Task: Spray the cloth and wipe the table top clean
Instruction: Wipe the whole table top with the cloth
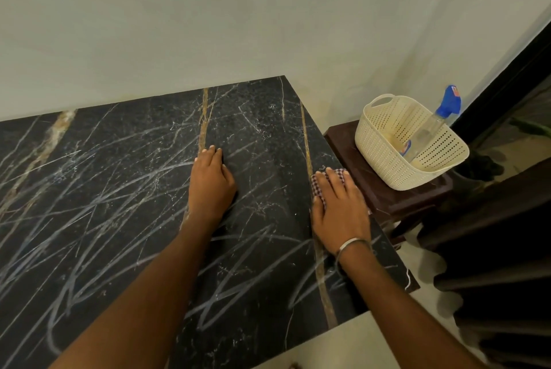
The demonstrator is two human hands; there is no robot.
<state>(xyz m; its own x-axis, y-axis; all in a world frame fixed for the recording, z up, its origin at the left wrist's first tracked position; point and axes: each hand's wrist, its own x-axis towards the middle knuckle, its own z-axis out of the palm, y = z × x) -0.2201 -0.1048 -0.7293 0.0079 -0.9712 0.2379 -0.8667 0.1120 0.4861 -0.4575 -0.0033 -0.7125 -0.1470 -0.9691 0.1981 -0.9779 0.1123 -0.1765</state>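
The dark marble tabletop [119, 189], veined in gold and streaked with pale chalk-like scribbles, stands against a plain wall [179, 10]. The left hand [212, 180] lies flat on it near the middle, fingers straight, holding nothing. The right hand [340, 204], a thin bangle [353, 245] at its wrist, presses with straight fingers on a checked cloth [325, 180] near the tabletop's right edge. Just beyond that edge, a low dark wooden stool [387, 198] carries a cream perforated basket [378, 139]; a clear spray bottle [432, 127] with a blue trigger head leans inside it. Dark drapery [501, 249] hangs at the far right.
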